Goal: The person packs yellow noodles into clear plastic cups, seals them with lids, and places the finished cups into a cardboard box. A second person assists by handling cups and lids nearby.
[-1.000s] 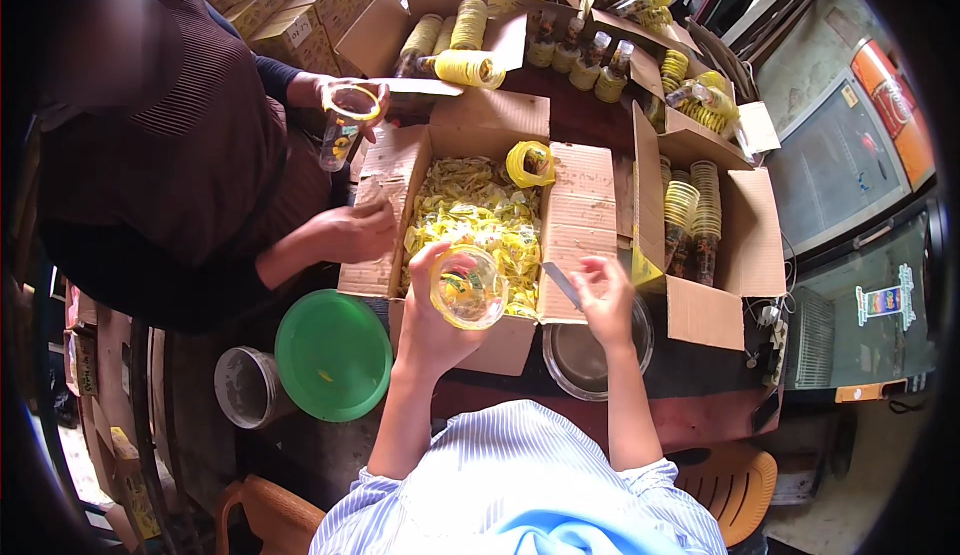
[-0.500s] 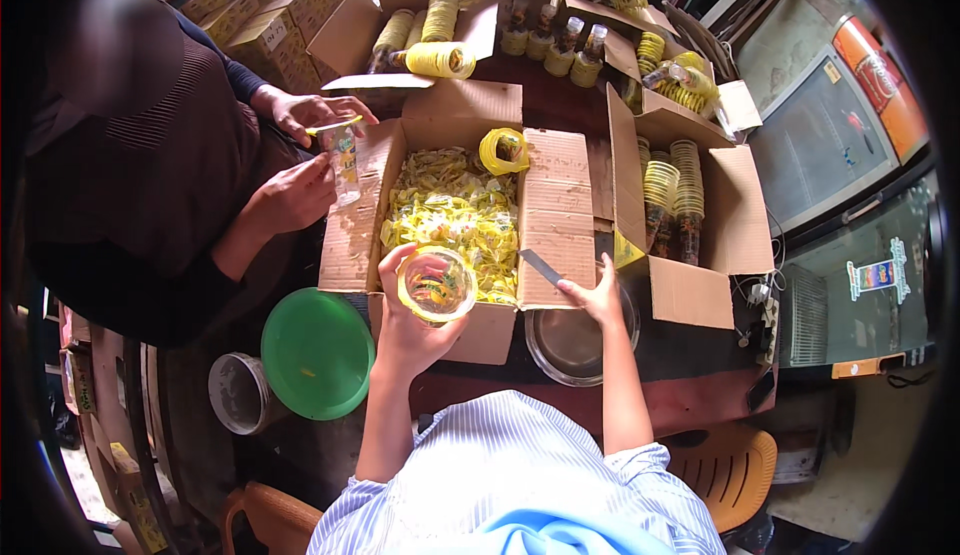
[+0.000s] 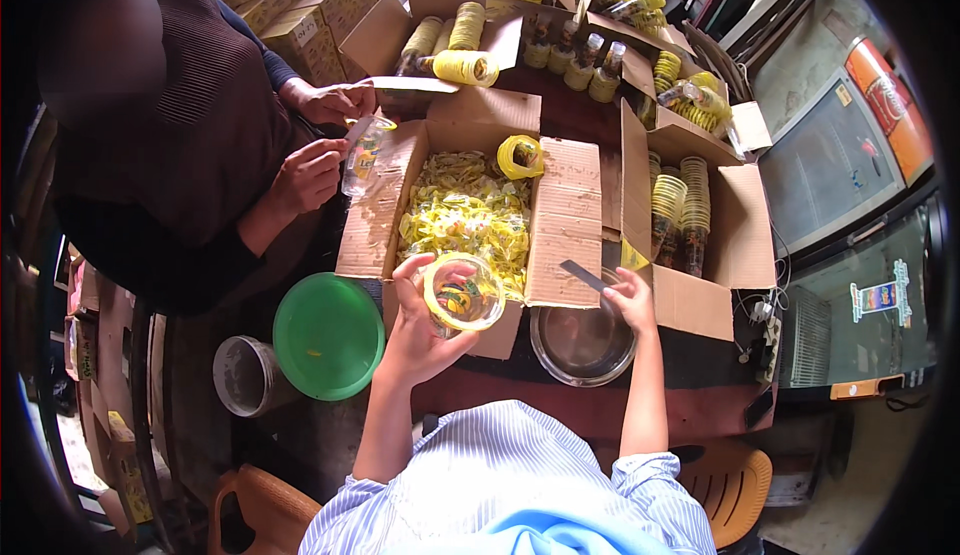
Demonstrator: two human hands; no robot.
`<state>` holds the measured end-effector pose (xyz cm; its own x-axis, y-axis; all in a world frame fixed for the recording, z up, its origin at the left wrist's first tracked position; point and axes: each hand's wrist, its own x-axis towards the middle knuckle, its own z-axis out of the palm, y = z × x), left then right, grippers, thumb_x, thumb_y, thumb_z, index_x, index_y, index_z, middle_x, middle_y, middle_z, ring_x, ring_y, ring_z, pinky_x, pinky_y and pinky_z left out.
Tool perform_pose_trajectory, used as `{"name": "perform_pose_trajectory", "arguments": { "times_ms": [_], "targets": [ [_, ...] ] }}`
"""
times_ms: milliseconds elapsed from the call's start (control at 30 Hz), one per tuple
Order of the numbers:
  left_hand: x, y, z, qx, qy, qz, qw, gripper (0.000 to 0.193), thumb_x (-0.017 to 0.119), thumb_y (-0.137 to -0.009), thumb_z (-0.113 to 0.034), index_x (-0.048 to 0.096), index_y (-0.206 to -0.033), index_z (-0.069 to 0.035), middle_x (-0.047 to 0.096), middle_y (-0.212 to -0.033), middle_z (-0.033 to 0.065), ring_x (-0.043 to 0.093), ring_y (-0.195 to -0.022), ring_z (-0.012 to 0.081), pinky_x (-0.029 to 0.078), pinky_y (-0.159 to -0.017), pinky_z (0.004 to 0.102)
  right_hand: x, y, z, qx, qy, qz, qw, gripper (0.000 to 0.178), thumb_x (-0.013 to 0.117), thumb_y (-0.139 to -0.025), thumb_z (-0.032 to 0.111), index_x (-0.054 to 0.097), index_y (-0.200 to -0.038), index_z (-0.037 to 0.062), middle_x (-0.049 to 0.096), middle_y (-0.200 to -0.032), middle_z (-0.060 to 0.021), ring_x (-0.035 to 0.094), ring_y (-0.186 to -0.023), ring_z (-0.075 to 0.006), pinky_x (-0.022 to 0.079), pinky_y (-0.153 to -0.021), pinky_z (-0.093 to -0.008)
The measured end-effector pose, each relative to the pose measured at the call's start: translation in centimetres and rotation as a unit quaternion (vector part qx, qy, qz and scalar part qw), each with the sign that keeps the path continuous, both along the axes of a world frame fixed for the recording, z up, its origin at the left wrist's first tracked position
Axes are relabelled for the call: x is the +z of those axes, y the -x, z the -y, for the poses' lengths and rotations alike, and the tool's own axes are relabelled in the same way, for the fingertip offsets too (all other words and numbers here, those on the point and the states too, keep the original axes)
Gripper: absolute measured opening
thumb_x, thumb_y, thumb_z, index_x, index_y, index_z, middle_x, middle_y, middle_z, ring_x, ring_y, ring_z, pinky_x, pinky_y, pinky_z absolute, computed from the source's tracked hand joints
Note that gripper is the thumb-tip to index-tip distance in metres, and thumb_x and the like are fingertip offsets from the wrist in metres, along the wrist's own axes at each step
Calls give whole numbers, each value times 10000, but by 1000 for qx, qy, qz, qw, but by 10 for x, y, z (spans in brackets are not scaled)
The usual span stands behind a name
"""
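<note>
In my left hand (image 3: 412, 330) is a clear plastic cup (image 3: 470, 300) with a yellow rim, its mouth tilted up toward me. My fingers wrap round its side at the near edge of an open cardboard box (image 3: 566, 220). To the right, my right hand (image 3: 632, 302) pinches one end of a thin grey blade (image 3: 581, 276), which points left toward the cup without touching it. Below the blade is a round metal bowl (image 3: 590, 373). Yellow and clear plastic scraps (image 3: 462, 210) fill the box, with a yellow ring-shaped bundle (image 3: 520, 157) on top.
On the left a co-worker's hands (image 3: 310, 170) hold another clear cup (image 3: 362, 163). A green round lid or tray (image 3: 330, 340) and a white bucket (image 3: 240, 375) stand nearby. Boxes with stacked cups (image 3: 695, 205) sit right and behind; a glass-door fridge (image 3: 860, 295) is at far right.
My right hand has drawn the blade rightward, away from the cup. The cup has shifted slightly right. The co-worker's cup has tilted, and the view has moved a little.
</note>
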<state>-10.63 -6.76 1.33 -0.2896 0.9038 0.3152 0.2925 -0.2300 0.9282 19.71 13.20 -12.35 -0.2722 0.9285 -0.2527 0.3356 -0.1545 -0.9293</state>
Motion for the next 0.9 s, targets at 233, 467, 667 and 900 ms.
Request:
{"name": "perform_pose_trajectory", "arguments": {
  "times_ms": [233, 467, 667, 900],
  "targets": [
    [17, -3, 4, -1, -21, -35, 999, 694, 760, -613, -98, 329, -1153, -28, 575, -1057, 110, 559, -958, 209, 434, -881, 329, -3, -26, 54, -124, 221, -251, 934, 237, 594, -848, 159, 599, -1084, 137, 624, -839, 59, 581, -754, -76, 393, -618, -254],
    [27, -5, 6, 25, -29, -120, 992, 709, 796, -607, -140, 345, -1148, -54, 597, -1059, 108, 611, -967, 248, 493, -811, 354, 46, 36, 108, -63, 277, -505, 815, 197, 545, -854, 60, 589, -1020, 157, 645, -907, -5, 616, -849, -149, 438, -696, -310],
    [31, -3, 4, 24, -37, -130, 991, 673, 779, -612, -111, 361, -1137, -51, 606, -1054, 114, 620, -950, 251, 501, -794, 344, 101, 69, 103, 4, 14, -405, 914, 127, 591, -827, 22, 607, -945, 66, 634, -875, -38, 601, -848, -129, 455, -718, -246],
    [33, 3, 0, 2, -21, -108, 994, 651, 769, -613, -103, 386, -1136, -44, 610, -1050, 126, 622, -951, 258, 500, -791, 337, 175, 79, 95, 90, -498, 18, 863, 164, 686, -708, 31, 674, -827, 143, 561, -716, 30, 561, -720, -125, 323, -693, -290]
  ]
}}
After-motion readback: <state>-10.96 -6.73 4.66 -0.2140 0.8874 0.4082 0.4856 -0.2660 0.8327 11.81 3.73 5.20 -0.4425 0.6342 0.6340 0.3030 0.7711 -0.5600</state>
